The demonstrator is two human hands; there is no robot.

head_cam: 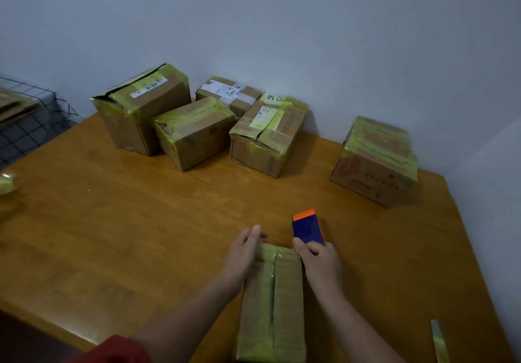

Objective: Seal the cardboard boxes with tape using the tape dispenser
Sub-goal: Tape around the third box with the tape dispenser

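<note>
Cardboard box (272, 300) under work lies lengthwise on the wooden table (112, 221) between the two hands, its top covered in yellow-green tape with a seam down the middle. Left hand (245, 252): fingers straight and close together, laid along the box's far left corner, tips reaching just past its far edge; nothing held. Right hand (320, 261): at the far right corner, fingers curled round the near end of the tape dispenser (308, 229) — blue body, orange front end pointing away from the knuckles. Dispenser sits just beyond the box's far edge; contact with the table cannot be told. Well beyond both sets of fingertips, near the wall, five more taped boxes. Beyond and left of the left fingers are the tall box (141, 109) with a barcode label and the mid box (194, 133) touching its side. Behind these is the small labelled box (228, 93). Straight ahead of the fingertips is the box with a handwritten label (267, 137). Beyond and right of the right fingers, apart from the rest, is the red-printed box (375, 162). Far left of the left hand, at the frame edge, a blurred yellow-green tape wad (7, 183); behind it a wire rack (28, 126). Right of the right wrist, near the table edge — a loose tape strip (438, 340). Red sleeve (112, 348) on the left arm.
</note>
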